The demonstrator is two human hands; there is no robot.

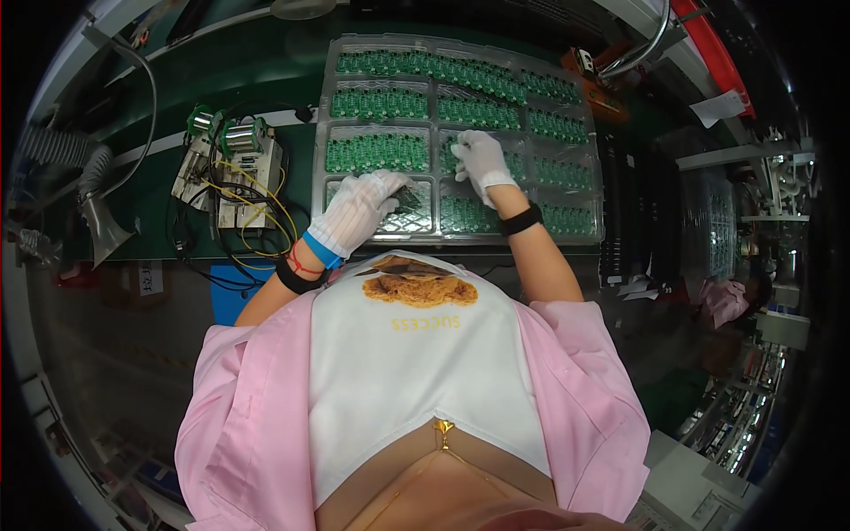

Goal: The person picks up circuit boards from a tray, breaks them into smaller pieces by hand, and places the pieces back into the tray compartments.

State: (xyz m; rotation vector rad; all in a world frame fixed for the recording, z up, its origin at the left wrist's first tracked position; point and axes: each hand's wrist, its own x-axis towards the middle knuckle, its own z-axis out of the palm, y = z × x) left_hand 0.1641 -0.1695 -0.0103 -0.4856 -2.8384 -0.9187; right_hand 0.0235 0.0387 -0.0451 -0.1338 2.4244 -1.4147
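Observation:
A large clear plastic tray (323,168) with several compartments lies on the green bench, filled with rows of small green circuit boards (376,152). My left hand (361,208), in a white glove, is over the near-left compartment, where much of the tray's bottom shows. Its fingers are bent and drawn together beside a dark green patch; what they hold, if anything, is hidden. My right hand (483,161), gloved in white too, reaches into the middle column. Its fingers curl closed at the boards there, and I cannot make out what is between them.
Left of the tray stands a soldering-wire feeder (243,164) with wire spools and loose yellow and black cables. A fume hose (102,203) hangs farther left. Stacked black trays (624,212) stand on the right, and an orange box (598,84) sits behind the far-right corner.

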